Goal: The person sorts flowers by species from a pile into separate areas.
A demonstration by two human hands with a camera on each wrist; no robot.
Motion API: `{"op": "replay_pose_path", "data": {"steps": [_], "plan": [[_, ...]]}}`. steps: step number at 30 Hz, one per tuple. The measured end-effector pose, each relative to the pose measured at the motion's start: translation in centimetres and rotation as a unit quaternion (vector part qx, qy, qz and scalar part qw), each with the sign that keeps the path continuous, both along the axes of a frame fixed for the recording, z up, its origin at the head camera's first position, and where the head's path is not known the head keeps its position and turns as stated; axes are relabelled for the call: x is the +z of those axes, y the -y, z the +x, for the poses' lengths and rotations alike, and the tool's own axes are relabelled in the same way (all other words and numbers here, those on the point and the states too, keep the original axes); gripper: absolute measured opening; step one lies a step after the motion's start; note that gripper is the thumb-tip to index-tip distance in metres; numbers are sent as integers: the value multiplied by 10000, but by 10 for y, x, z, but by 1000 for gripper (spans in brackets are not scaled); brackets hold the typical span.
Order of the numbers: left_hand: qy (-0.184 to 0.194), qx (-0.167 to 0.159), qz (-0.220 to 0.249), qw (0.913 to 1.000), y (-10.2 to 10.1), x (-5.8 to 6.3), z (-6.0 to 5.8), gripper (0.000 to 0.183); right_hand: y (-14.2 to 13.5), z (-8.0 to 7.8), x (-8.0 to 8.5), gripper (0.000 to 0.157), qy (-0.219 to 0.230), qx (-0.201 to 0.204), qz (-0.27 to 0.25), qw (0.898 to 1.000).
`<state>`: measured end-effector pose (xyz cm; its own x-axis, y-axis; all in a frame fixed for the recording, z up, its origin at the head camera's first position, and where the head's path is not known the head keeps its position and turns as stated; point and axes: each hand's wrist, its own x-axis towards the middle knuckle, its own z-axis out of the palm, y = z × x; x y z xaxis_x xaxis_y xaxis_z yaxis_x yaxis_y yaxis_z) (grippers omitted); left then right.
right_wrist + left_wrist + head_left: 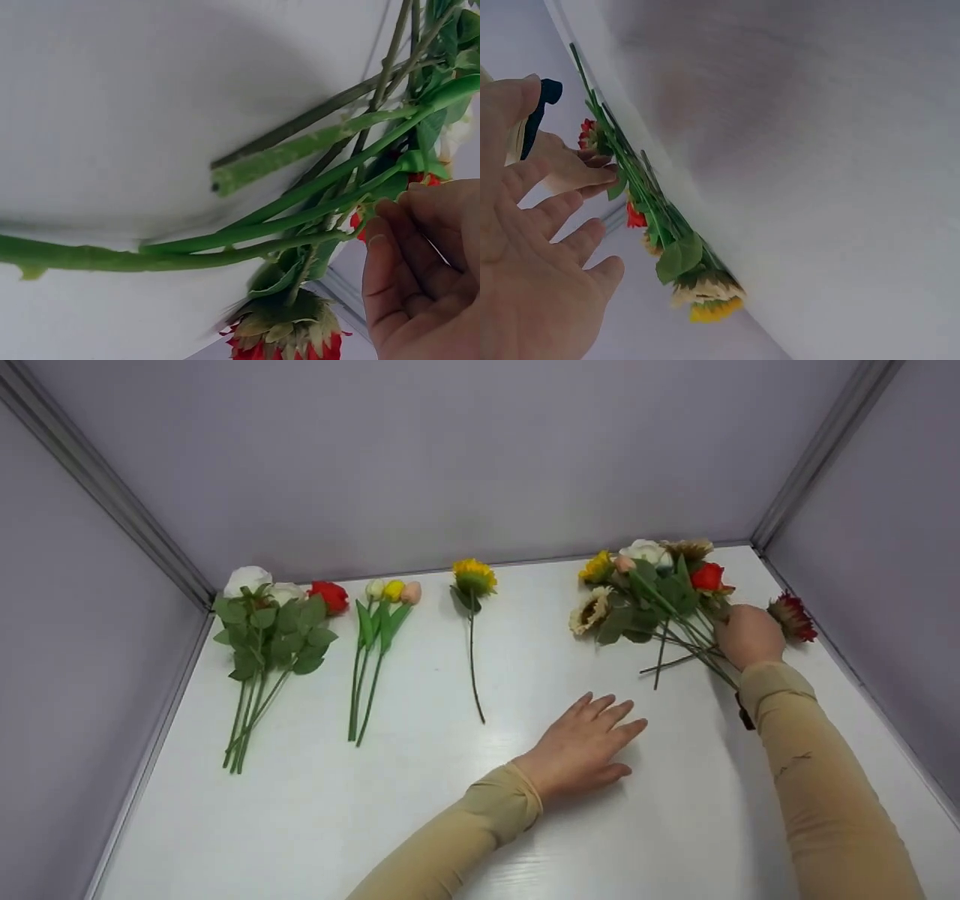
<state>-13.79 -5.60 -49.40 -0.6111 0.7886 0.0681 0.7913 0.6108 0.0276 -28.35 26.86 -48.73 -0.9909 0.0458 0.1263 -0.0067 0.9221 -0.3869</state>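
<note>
My right hand (750,636) is at the right-hand heap of artificial flowers, its thumb and fingertips pinching the green stem of a red rose (707,577) just below the bloom. Green stems (300,217) run past those fingertips in the right wrist view. A dark red flower (793,616) with pointed petals lies just right of that hand. The heap also holds a white rose (646,553), a yellow sunflower (596,568), a cream sunflower (590,611) and a brownish one (687,549). My left hand (581,746) hovers palm down, fingers spread, in front of the heap, touching no flower.
Along the back of the white table (420,817) lie a bunch of white and red roses (262,634), several tulips (382,622) and a single yellow sunflower (474,577). Grey panels (465,457) wall the table at the back and both sides.
</note>
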Motion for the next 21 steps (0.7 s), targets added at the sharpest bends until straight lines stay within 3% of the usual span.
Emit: {"op": "replay_pose_path", "data": {"steps": [8,15,21], "plan": [[-86,-122,-133,9998,-21,-10,5,66,-1,-3,-6,24,87,-13,77,9999],[-24,-64,-196,9998,-23,-12,7,65,5,-7,-9,22,-9,-26,103,9999],[28,-47,-151,9999,-23,-12,8,64,8,-10,-11,23,171,-192,-27,9997]]}}
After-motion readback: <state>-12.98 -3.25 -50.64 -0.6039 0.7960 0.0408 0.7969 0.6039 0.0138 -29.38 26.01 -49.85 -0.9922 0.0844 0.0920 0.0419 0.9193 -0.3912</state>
